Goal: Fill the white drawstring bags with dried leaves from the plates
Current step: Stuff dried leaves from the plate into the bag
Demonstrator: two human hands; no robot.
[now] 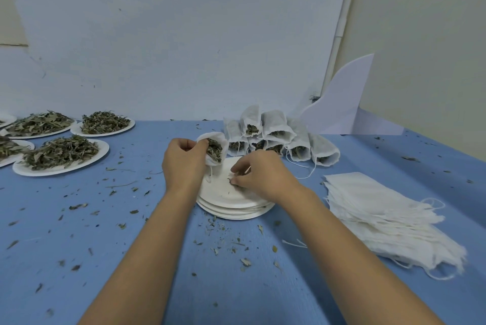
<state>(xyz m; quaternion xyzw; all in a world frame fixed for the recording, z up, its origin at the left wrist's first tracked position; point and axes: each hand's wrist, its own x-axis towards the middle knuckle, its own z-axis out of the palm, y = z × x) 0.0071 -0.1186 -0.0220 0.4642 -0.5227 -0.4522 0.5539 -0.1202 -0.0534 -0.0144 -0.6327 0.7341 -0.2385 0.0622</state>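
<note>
Left hand [184,164] grips white fabric drawstring bag [223,140] open; right hand [259,172] pinches last dried green leaf crumbs [231,181] beneath it. Bag them next.

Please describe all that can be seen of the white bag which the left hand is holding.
The white bag is a small pouch of thin, gauzy fabric. Its mouth is open and faces the camera, and dark green dried leaves fill it almost to the rim. The left hand grips its left rim, with fingers curled over the edge. The bag is held tilted above the far left edge of the plate stack, and its white drawstring dangles below it toward the top plate.
</note>
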